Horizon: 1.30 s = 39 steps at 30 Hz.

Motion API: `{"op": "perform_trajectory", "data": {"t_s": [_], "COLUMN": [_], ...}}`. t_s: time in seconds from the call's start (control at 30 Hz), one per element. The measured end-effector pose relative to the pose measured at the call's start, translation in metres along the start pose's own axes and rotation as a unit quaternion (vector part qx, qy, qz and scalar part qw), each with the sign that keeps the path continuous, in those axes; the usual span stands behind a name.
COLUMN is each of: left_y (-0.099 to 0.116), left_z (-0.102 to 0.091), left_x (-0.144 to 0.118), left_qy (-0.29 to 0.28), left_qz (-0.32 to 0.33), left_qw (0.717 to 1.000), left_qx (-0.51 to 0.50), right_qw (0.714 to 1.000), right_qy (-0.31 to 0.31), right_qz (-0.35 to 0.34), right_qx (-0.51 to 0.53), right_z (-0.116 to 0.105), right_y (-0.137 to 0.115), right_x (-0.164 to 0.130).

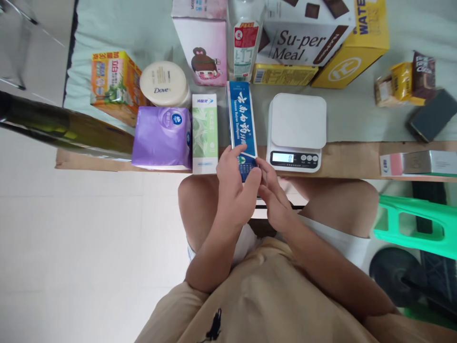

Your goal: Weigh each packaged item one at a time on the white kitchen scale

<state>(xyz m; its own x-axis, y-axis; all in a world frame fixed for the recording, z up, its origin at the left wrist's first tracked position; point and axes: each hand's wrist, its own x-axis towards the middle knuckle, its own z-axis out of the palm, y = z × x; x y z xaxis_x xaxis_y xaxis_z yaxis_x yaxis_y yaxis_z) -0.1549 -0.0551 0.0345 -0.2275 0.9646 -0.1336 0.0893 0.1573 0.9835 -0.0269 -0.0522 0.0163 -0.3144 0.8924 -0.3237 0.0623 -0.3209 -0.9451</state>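
Note:
A long blue toothpaste box (242,121) lies lengthwise on the table, its near end over the front edge. My left hand (235,188) grips that near end, thumb on top. My right hand (273,195) touches the same end from the right, fingers curled against it. A white kitchen scale (298,128) with a lit display stands just right of the box. A green and white box (204,133) lies just left of it.
A purple tissue pack (162,138), a Dove jar (164,83), an orange box (114,85), a pink carton (207,47), a bottle (243,43), Su-per Meal box (303,38) and yellow box (360,43) crowd the table. Snack packs (405,83) lie far right. A green stool (414,224) stands beside my knee.

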Motion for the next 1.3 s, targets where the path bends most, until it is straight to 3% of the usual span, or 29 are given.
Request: {"op": "perform_trajectory", "data": {"t_s": [0.1,0.23,0.43,0.57,0.67,0.77,0.9,1.1,1.3], "left_y": [-0.002,-0.010,-0.013,0.001,0.010,0.014,0.019,0.030,0.012], "left_z": [0.003,0.007,0.011,0.014,0.026,0.048,0.070,0.078,0.090], "left_x": [0.005,0.009,-0.002,-0.019,-0.025,-0.015,0.006,0.020,0.034], "left_qy": [0.002,-0.012,-0.010,-0.055,-0.126,-0.189,-0.214,-0.190,-0.179], "left_qz": [-0.021,0.010,0.073,0.150,0.194,0.187,0.168,0.176,0.140], "left_qw": [1.000,1.000,0.997,0.987,0.973,0.963,0.961,0.965,0.969], "left_qx": [0.015,0.002,0.026,0.014,-0.020,-0.049,-0.053,-0.045,-0.094], "right_qw": [1.000,0.999,0.998,0.996,0.992,0.983,0.983,0.985,0.983], "right_qy": [0.009,0.036,-0.032,-0.016,0.021,0.085,0.125,0.111,0.086], "right_qz": [0.024,0.028,-0.053,-0.078,-0.110,-0.135,-0.118,-0.118,-0.159], "right_qx": [0.010,0.029,0.021,0.031,0.059,0.089,0.070,0.060,0.032], "right_z": [0.001,0.000,-0.004,-0.018,-0.040,-0.063,-0.085,-0.098,-0.107], "right_y": [0.007,0.011,0.007,0.006,0.004,0.000,0.000,-0.006,-0.004], "right_x": [0.003,0.010,0.005,-0.021,-0.042,-0.049,-0.036,-0.011,0.002]}}
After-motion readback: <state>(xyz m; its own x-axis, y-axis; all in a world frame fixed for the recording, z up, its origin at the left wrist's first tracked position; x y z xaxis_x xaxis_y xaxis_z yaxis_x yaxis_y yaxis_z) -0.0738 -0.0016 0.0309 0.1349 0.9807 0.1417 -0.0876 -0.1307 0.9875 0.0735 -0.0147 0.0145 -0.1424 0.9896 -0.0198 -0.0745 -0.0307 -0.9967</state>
